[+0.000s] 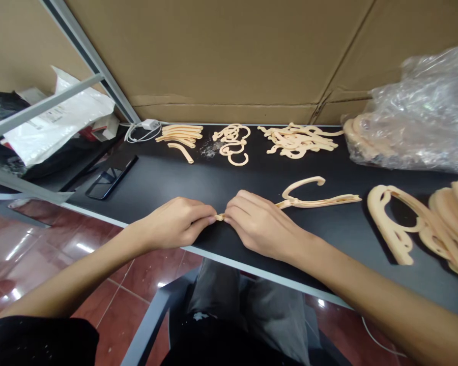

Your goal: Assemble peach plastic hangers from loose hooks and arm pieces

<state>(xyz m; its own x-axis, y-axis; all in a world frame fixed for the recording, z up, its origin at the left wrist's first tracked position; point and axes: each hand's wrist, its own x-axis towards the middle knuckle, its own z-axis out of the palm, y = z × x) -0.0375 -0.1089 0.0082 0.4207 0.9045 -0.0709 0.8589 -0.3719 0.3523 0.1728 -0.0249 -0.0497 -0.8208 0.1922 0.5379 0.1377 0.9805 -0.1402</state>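
A flat cream plastic hanger-shaped piece (313, 201) with a hook lies on the black table (198, 178) near its front edge. My right hand (257, 223) is closed over its left end. My left hand (177, 221) pinches the small tip (220, 217) that sticks out between the two hands. Both hands rest on the table and their fingertips nearly touch.
Sorted heaps of cream plastic parts line the back: curved strips (181, 134), hooks (234, 142), a tangled pile (297, 140). Whole frames (423, 223) are stacked at right under a clear plastic bag (423, 127). A phone (112, 176) lies at left. Cardboard stands behind.
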